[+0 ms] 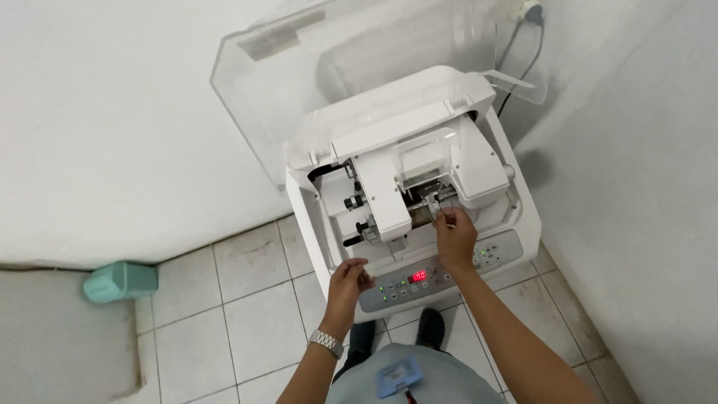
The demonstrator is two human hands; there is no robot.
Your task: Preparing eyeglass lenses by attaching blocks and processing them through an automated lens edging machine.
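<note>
Now the right hand [455,238] pinches a small clear piece [446,212] inside the white machine [479,161], close under its raised lid [247,82]; the left hand [348,278], fingers loosely curled and empty, rests at the machine's front edge.

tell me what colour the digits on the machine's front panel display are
Red, glowing on the display of the grey control panel, by the left hand; only the head view shows it.

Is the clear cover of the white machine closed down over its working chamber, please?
No, the clear cover stands raised behind the white machine, while the right hand reaches into the open chamber.
</note>
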